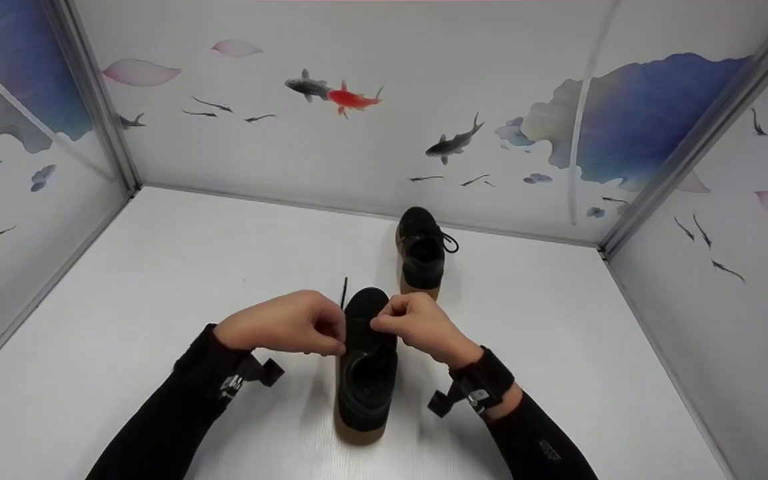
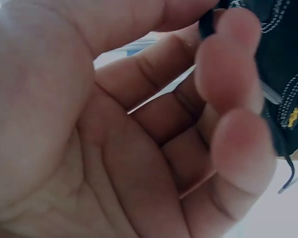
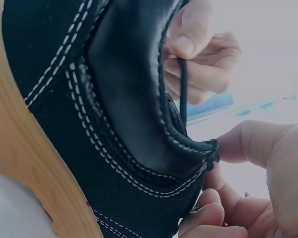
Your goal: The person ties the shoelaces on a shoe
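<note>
A black shoe (image 1: 369,393) with white double stitching and a tan sole stands on the white surface, toe away from me. My left hand (image 1: 291,323) is above its left side and pinches a black shoelace (image 3: 184,94) between thumb and fingertips; the lace runs taut down to the shoe's opening. On the other side, my right hand (image 1: 424,327) pinches the edge of the lacing flap (image 3: 208,148) with thumb and fingers. Part of that grip is hidden behind the flap. A loose lace end (image 2: 288,176) hangs past the shoe's side in the left wrist view.
Another black shoe (image 1: 421,257) stands farther off, slightly right, close to the back wall, with a lace loop (image 1: 451,243) at its right side. White panels (image 1: 371,160) painted with fish and petals enclose the surface at the back and both sides.
</note>
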`<state>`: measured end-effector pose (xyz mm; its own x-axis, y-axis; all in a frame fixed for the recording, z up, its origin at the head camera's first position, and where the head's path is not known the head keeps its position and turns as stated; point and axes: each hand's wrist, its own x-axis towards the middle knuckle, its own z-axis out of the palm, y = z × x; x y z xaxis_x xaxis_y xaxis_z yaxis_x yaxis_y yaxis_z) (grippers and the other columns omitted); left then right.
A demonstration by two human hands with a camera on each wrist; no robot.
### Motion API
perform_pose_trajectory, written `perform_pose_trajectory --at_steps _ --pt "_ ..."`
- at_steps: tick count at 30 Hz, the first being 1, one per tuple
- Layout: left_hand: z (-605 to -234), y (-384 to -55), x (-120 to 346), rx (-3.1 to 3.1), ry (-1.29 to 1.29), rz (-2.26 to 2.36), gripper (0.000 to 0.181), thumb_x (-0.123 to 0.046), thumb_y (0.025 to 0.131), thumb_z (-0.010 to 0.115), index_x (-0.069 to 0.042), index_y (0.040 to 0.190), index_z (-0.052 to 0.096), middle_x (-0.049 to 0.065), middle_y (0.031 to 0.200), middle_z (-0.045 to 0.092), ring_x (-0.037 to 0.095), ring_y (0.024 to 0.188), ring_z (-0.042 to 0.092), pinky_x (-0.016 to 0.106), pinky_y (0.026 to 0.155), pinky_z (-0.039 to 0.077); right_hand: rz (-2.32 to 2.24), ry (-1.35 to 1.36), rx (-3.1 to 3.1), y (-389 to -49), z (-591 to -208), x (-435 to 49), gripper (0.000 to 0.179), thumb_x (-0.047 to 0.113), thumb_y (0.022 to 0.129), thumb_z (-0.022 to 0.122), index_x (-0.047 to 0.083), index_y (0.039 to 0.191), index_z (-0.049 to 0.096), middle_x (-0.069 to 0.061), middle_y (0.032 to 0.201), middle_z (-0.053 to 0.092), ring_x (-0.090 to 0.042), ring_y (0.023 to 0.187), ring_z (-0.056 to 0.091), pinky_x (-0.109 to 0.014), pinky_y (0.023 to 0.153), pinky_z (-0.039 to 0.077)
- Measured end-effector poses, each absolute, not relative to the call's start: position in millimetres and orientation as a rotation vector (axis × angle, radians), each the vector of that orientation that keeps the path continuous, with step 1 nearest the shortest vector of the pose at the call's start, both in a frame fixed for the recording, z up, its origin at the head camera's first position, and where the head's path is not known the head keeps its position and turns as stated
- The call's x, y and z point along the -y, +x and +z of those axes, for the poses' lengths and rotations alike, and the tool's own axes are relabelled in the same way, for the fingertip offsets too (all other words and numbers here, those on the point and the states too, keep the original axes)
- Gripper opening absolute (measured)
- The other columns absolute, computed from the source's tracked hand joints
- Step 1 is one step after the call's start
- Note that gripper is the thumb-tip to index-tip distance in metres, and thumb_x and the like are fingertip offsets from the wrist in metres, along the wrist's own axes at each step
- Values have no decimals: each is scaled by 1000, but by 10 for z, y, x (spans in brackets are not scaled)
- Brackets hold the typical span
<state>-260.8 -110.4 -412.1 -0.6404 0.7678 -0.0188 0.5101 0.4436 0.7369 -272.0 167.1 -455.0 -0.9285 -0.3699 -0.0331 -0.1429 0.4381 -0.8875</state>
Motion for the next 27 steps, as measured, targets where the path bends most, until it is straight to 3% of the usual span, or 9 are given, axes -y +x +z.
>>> perform_pose_trajectory --at_steps 17,27 --pt "-4040 -2593 1243 -2223 1191 1020 18 -5 93 79 -20 83 81 -15 75 65 4 67 54 21 64 45 -1528 -424 -2415 -2733 -4548 -1678 9 16 92 83 9 86 81 6 79 65 -10 64 52 -22 55 39" --pt "-3982 -2552 1298 -2264 1256 975 17 -11 89 81 -25 81 81 -17 79 65 7 77 58 23 68 45 -1574 -392 -2355 -2753 -4555 -1682 11 15 89 79 8 80 78 6 72 59 -10 64 48 -23 55 37"
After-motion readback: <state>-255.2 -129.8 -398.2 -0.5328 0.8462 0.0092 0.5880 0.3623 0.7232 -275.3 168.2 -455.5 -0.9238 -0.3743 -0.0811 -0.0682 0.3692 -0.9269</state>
